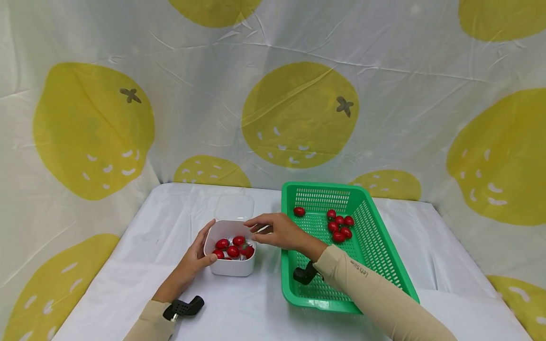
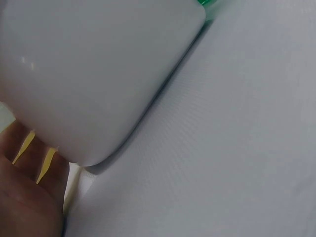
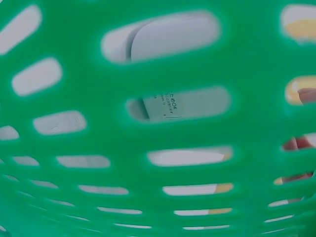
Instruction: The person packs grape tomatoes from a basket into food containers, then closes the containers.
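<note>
A small white square container (image 1: 232, 269) stands on the table with several red cherry tomatoes (image 1: 232, 251) inside. My left hand (image 1: 194, 259) holds it at the left, thumb at the front rim and fingers along the side; the left wrist view shows those fingers (image 2: 34, 168) against its wall. Over the container's right rim hovers my right hand (image 1: 277, 230), fingers loosely bent, no tomato visible between them. A tomato beneath it looks blurred. To the right, a green basket (image 1: 294, 296) has several more cherry tomatoes (image 1: 339, 237) in it; the right forearm crosses above it.
Behind the container lies a clear plastic lid (image 1: 234, 207). The slotted wall of the basket fills the right wrist view, with the container's printed label (image 3: 170, 104) showing through. A white cloth (image 1: 264, 312) covers the table, and a lemon-patterned curtain (image 1: 204, 109) hangs around it.
</note>
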Demonstrator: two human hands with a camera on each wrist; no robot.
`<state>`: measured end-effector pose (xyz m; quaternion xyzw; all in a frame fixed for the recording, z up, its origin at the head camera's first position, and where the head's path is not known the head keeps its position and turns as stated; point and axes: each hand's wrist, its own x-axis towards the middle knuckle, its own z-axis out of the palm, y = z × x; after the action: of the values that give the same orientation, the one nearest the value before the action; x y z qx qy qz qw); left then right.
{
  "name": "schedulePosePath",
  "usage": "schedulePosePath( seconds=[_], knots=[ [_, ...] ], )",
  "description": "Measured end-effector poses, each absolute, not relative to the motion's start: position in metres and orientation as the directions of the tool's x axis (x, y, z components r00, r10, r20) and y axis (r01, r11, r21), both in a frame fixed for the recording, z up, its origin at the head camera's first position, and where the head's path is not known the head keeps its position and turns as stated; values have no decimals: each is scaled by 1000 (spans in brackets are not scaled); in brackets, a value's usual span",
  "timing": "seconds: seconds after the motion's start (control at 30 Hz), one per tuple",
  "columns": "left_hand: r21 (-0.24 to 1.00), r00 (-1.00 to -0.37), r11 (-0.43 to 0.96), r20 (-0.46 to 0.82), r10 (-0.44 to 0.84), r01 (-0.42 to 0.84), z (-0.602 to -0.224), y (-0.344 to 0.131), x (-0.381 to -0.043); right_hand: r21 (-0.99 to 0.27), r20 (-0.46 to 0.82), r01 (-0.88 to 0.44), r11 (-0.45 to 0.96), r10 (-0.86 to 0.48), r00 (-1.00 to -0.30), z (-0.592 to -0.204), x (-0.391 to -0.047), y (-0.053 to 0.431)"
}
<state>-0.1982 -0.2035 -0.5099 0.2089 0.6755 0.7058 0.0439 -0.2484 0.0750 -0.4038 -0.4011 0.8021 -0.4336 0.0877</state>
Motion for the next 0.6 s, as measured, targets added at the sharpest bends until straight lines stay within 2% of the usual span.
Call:
schedulePosePath(
  seconds=[0.6],
  knots=[
    [974,-913,-70,225,339,214,-510,-204,-197,-773,189,-551,314,-716,-672,-404,-245,75]
  ],
)
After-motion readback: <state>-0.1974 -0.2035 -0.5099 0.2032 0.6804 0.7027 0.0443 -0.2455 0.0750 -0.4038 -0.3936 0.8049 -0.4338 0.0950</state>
